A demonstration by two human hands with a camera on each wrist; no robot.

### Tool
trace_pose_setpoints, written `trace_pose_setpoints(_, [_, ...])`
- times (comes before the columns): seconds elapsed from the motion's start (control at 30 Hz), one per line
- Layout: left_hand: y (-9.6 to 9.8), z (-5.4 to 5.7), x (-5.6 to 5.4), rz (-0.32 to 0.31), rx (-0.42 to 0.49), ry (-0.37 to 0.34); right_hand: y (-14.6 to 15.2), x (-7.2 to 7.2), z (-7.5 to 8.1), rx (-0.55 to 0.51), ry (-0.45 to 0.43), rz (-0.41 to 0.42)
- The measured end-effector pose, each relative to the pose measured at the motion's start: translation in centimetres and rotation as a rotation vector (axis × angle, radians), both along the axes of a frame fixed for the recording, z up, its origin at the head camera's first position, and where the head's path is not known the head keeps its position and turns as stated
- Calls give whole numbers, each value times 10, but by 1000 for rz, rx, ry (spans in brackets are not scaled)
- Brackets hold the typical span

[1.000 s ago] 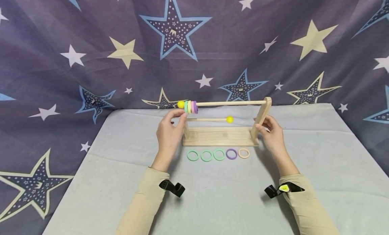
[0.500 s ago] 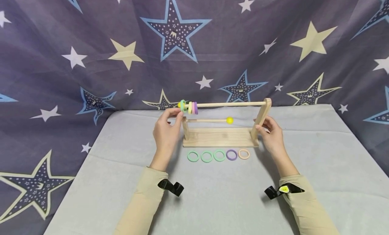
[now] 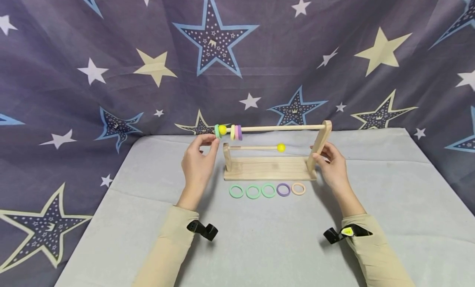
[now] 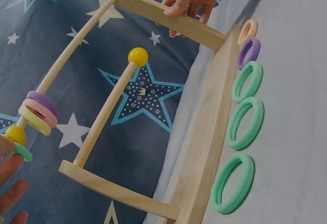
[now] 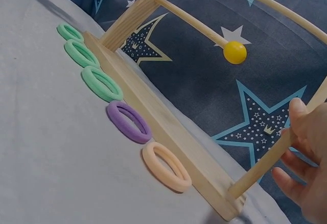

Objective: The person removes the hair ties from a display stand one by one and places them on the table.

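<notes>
My left hand [image 3: 198, 163] pinches a green hair tie [image 3: 217, 131] between thumb and fingers, just past the yellow ball [image 3: 222, 130] at the left end of the upper rod [image 3: 282, 128]. Yellow, pink and purple hair ties [image 4: 40, 113] hang together on that rod, a little inward of the ball. My right hand [image 3: 334, 161] grips the tall right upright [image 3: 320, 142] of the wooden stand [image 3: 271, 169], thumb on the near side. The lower rod [image 4: 104, 114], tipped with another yellow ball [image 5: 235, 52], bears nothing. It runs from the short left upright [image 3: 227, 157].
In front of the stand's base lies a row of loose hair ties: several green ones [image 3: 253, 191], a purple one [image 3: 283, 189] and a peach one [image 3: 298, 189]. Grey cloth [image 3: 267, 245] covers the table. A star-patterned curtain [image 3: 259, 43] hangs close behind.
The green hair tie has moved left with my left hand, away from the other three, over the ball and past the rod's end. My right hand has stayed on the upright.
</notes>
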State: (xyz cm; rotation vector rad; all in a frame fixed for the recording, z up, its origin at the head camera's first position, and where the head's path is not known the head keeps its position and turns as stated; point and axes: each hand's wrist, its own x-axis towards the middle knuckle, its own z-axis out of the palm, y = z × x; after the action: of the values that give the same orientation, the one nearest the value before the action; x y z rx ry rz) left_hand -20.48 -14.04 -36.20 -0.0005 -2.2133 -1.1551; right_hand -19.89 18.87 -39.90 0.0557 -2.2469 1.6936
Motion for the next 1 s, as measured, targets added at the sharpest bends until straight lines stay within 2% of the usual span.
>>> trace_pose_setpoints(0.23, [-5,-5,6,-11,-3,15,0,0,0,-12,-21,-7])
trace_pose_setpoints(0.63, [-2,-11,24,-59,-18,-14,1,1,-1,25,0,-11])
trace_pose_setpoints(0.83, [4,-13,33,-119,-61,-7,8,-12,-19,25,-11,-20])
trace_pose_setpoints(0.9, [5,-16,35,-158,-84,3,11,-16,-27,16,-13,-22])
trace_pose_setpoints(1.0, [8,-20,38,-223,-122,5,12,-18,-30,16,-9,-20])
